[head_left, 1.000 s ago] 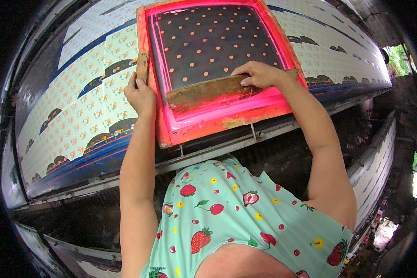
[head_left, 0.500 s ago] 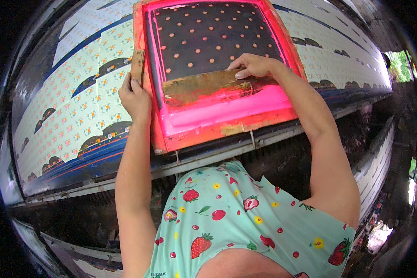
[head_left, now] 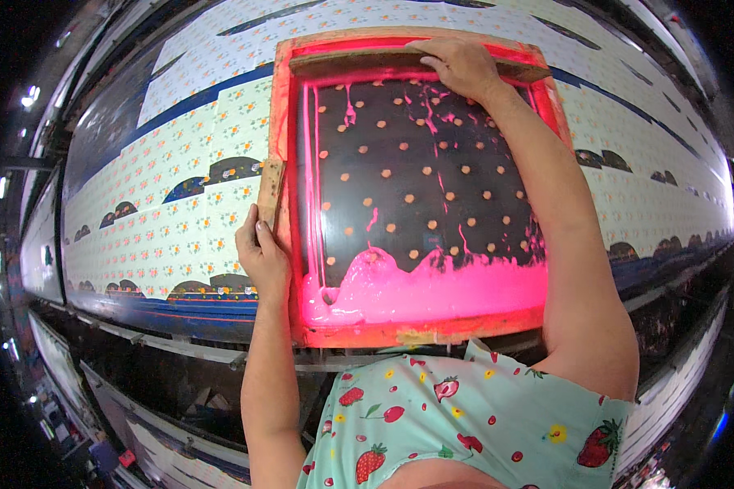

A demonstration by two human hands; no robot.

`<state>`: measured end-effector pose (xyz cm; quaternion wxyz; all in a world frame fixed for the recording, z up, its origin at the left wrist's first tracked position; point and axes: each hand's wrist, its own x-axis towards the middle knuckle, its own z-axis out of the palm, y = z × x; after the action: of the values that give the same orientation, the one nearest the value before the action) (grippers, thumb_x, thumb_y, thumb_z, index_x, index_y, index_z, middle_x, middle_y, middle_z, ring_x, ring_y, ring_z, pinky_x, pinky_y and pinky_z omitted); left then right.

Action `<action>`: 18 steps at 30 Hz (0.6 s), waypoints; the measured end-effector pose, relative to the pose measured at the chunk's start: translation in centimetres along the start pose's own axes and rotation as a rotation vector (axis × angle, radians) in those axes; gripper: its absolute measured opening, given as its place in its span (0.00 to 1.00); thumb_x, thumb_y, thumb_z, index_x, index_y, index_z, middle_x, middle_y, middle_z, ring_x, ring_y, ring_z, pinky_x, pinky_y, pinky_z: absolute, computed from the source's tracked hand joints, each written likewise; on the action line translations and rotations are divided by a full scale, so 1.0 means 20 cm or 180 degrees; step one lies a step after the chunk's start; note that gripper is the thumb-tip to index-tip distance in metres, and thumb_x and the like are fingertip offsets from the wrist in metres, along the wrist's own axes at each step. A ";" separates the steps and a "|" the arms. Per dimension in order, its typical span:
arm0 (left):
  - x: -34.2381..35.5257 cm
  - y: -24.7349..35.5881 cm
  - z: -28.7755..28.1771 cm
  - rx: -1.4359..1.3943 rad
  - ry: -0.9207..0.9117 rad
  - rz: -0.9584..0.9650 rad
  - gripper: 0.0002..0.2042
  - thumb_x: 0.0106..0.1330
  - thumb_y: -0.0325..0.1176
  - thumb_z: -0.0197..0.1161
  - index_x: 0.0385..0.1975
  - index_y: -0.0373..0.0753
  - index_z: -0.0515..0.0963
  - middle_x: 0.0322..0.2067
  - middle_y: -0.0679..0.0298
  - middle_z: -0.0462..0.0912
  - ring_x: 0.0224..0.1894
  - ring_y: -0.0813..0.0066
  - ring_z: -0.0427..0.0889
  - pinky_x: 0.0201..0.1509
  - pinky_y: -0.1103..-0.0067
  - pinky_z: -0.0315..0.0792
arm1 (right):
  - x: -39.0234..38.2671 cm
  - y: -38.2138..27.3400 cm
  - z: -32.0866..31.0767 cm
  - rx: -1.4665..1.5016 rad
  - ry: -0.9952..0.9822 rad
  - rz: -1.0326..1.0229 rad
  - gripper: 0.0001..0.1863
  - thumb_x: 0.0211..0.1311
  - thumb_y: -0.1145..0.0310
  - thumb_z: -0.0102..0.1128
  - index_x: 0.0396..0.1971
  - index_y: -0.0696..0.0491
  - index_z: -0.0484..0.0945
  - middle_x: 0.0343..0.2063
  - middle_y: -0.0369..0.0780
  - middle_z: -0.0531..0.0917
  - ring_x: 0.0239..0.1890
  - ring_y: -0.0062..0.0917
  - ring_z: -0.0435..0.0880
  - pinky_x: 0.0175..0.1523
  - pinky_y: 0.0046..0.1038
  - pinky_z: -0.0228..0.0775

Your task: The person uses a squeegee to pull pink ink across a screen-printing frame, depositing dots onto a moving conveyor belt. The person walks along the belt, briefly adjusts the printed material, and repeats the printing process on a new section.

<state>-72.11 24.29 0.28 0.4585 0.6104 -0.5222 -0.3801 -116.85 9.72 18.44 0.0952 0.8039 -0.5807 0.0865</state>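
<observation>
Your right fingers [head_left: 437,47] grip the squeegee [head_left: 347,63] inside the frame's [head_left: 280,122] far edge; your left fingers [head_left: 263,235] hold a wooden block [head_left: 272,183] along the frame's left edge

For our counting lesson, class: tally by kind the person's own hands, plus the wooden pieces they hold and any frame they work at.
Hands (left hand, right hand): 2
Wooden handle, in the left: 1
Wooden board, in the right: 1
Pink-smeared frame: 1
Total: 5
</observation>
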 end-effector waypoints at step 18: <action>-0.08 -0.02 -0.08 0.0095 -0.0092 -0.0217 0.19 0.88 0.30 0.54 0.71 0.27 0.78 0.64 0.49 0.83 0.67 0.63 0.82 0.74 0.70 0.72 | 0.13 0.12 0.22 -0.0363 -0.1159 0.0411 0.22 0.70 0.63 0.68 0.64 0.39 0.86 0.50 0.46 0.92 0.55 0.47 0.90 0.62 0.52 0.81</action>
<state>-70.73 26.08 0.32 0.4286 0.6290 -0.5134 -0.3965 -118.26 5.38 14.97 0.0283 0.7607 -0.6426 -0.0875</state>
